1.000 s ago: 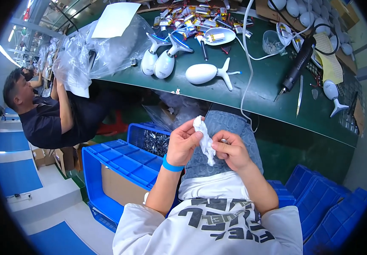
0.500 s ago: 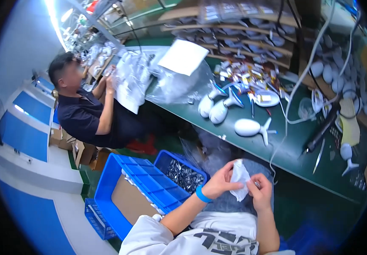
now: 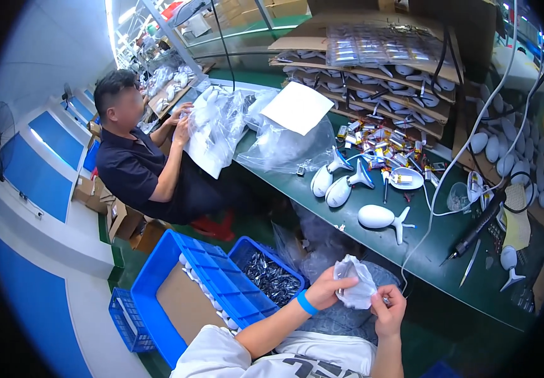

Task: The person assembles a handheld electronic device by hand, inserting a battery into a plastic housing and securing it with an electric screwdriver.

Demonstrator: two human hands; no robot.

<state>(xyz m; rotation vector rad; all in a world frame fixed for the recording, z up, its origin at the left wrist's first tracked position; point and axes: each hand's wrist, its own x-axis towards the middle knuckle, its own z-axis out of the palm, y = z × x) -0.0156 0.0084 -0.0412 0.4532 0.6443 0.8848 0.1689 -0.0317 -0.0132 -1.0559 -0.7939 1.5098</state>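
Note:
A crumpled white cloth or soft sheet (image 3: 359, 285) is held up over my lap. My left hand (image 3: 326, 291), with a blue band at the wrist, grips it from its left side, thumb in front. At the lower right edge of the sheet, my right hand (image 3: 388, 310) is closed in a pinch. A small shiny bit shows between the right fingers, too small to name. On the green table (image 3: 347, 230) beyond lie a white Y-headed handheld device (image 3: 376, 217) and two similar white devices (image 3: 337, 191) with blue-edged heads.
A pile of small battery packs (image 3: 382, 146) covers the table's back. A pen-shaped electric screwdriver (image 3: 474, 233) lies at the right. Loaded cardboard layers (image 3: 373, 94) are stacked behind. Blue crates (image 3: 218, 271) stand at my left. A co-worker (image 3: 139, 157) handles clear plastic bags (image 3: 218, 126).
The white sheet has been opened out wider and turned between my hands. My view has shifted, so the table sits lower in the picture. The co-worker still handles the plastic bags.

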